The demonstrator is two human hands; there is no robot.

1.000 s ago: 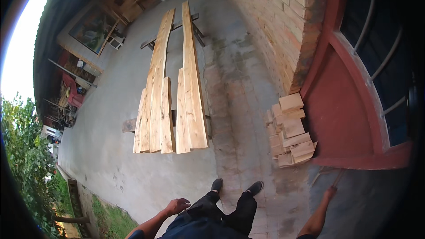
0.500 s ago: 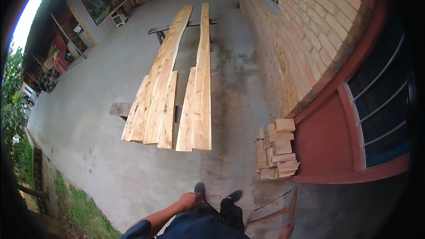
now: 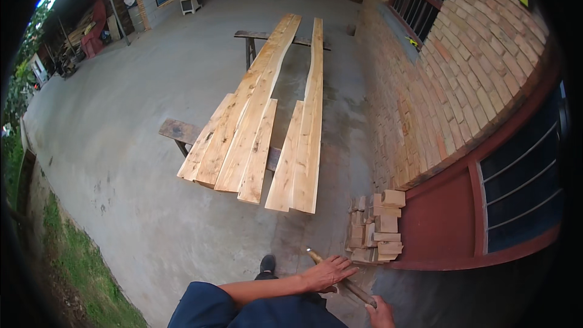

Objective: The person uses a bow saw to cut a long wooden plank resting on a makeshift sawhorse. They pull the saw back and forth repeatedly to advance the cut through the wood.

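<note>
A thin wooden stick (image 3: 355,292) with a pale tip runs slantwise just in front of my body at the lower middle. My left hand (image 3: 331,272) reaches across from the left and lies over its upper part, fingers stretched along it and thumb beneath. My right hand (image 3: 380,315) is half cut off by the bottom edge and grips the stick's lower end. Ahead, several long pale planks (image 3: 261,127) lie side by side across two dark trestles (image 3: 176,130).
A small stack of cut wood blocks (image 3: 378,228) stands against a red door (image 3: 446,222) in the brick wall (image 3: 461,67) at my right. My shoe (image 3: 267,264) is on the concrete floor. Grass (image 3: 73,267) borders the slab at the left; clutter and a shed stand at the far left.
My view has swung right and moved nearer the planks and block stack. My left hand came across from the left onto the stick. My right hand, with the stick, rose into view.
</note>
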